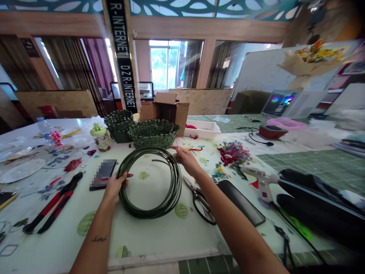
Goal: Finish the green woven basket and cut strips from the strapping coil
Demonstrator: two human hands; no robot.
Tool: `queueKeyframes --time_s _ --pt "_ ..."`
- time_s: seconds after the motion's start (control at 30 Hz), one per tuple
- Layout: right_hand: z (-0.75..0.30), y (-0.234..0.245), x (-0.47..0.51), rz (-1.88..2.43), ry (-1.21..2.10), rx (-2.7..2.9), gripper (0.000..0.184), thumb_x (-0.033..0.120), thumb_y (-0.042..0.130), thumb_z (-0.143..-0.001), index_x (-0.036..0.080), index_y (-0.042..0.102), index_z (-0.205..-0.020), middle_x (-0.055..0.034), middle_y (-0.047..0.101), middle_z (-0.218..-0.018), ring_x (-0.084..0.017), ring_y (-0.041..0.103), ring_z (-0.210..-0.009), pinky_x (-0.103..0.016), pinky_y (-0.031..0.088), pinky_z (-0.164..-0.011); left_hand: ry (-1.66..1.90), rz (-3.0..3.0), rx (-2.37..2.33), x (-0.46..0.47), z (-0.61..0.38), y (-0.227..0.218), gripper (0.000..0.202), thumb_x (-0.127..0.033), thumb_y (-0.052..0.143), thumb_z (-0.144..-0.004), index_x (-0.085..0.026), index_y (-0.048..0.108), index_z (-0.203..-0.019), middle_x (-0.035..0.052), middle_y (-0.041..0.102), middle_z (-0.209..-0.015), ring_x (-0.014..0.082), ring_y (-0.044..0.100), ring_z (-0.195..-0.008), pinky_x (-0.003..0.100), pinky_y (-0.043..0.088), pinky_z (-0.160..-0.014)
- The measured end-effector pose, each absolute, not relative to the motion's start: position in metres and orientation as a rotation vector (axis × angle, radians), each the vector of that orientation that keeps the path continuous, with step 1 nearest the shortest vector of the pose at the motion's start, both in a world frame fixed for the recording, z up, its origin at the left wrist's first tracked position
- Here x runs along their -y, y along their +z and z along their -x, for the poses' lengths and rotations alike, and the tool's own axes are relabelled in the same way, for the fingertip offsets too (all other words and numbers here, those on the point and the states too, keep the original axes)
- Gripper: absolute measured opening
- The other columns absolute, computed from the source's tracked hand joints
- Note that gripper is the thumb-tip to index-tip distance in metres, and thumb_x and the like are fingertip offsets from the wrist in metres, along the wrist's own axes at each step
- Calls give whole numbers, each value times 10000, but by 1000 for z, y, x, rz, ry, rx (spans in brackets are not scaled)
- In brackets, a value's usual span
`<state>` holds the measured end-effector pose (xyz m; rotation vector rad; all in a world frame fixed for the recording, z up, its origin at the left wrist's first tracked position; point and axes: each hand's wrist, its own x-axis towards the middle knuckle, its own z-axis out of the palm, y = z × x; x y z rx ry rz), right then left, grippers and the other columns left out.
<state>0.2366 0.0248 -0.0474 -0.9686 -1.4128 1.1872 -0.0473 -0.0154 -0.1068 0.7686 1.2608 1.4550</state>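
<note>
A coil of dark green flat strip (150, 215) lies on the white patterned tabletop (94, 243) in front of me. My left hand (115, 186) grips the coil's left side, with the fingers over the strands. My right hand (185, 160) sits at the coil's upper right, fingers spread and holding nothing; it seems to touch the top strands, though I cannot tell for certain. Just beyond the coil stands a woven green basket (154, 134), with a second one (118, 125) to its left. Black-handled scissors (199, 203) lie below my right hand.
Red-and-black pliers (54, 203) lie at the left, near a phone with a pixelated screen (102, 174). To the right are a hot glue gun (262, 182) and a black slab-like device (241, 201). A cardboard box (165, 110) and a white tray (202, 129) stand behind the baskets.
</note>
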Motion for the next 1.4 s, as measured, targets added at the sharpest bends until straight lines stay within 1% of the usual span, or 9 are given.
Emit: queueKeyframes --time_s 0.1,0.23,0.5,0.63,0.73,0.9,1.17,1.33,1.4 --pt "-241 -52 -40 1019 1092 1424 382 308 650 -733 153 632 -1081 -28 669 -783 -136 586 -714 -303 479 -758 1478 -821 -1234 16 47 -107 265 -251 712 -667 -123 567 -847 57 695 -747 47 476 -427 148 361 -375" --pt "-232 -51 -50 972 1164 1515 477 163 723 -617 174 644 -1088 -38 679 -946 -153 594 -813 -304 479 -803 1483 -855 -1221 16 46 -106 349 -293 746 -612 -118 576 -862 79 703 -763 62 498 -452 161 364 -390" --pt "-221 -35 -36 863 1491 1510 332 319 464 -873 172 584 -1146 -101 657 -1075 -195 643 -888 -355 541 -747 1461 -855 -1268 15 47 -106 320 -252 730 -639 -110 584 -885 84 706 -757 68 521 -449 149 378 -378" --pt "-214 -37 -33 857 1581 1483 447 451 337 -930 126 613 -1063 -138 668 -1048 -194 655 -907 -344 529 -811 1412 -878 -1255 19 47 -101 299 -212 710 -672 -110 601 -931 128 706 -889 129 636 -570 163 440 -416" --pt "-206 -43 -39 924 1488 1427 398 427 383 -924 119 624 -1000 -119 690 -967 -173 657 -881 -305 524 -830 1361 -902 -1181 23 45 -95 306 -199 691 -703 -125 598 -984 157 668 -1055 184 683 -694 186 495 -470" --pt "-201 -55 -44 1101 1248 1419 218 285 563 -826 108 653 -918 -85 703 -775 -186 665 -754 -313 554 -738 1349 -875 -1093 25 46 -93 320 -179 691 -712 -135 603 -1016 162 648 -1106 199 690 -721 180 504 -455" --pt "-294 -24 -54 1534 655 1492 399 222 494 -848 74 502 -1218 -157 675 -1001 -190 661 -833 -323 526 -757 1450 -741 -1214 19 50 -99 214 -98 635 -742 -124 622 -954 144 676 -1040 117 652 -566 145 442 -383" --pt "-360 -18 -27 1967 359 1754 321 277 634 -754 89 640 -1014 -197 652 -1060 -318 583 -1050 -411 429 -885 1515 -690 -1307 14 54 -103 168 -91 617 -757 -122 616 -922 112 701 -954 62 594 -472 119 395 -353" --pt "-370 -27 -1 2135 297 1865 260 266 707 -672 125 675 -887 -178 676 -995 -337 596 -1016 -414 433 -859 1519 -680 -1333 14 55 -105 154 -87 623 -749 -118 617 -900 108 706 -916 75 605 -483 126 398 -356"
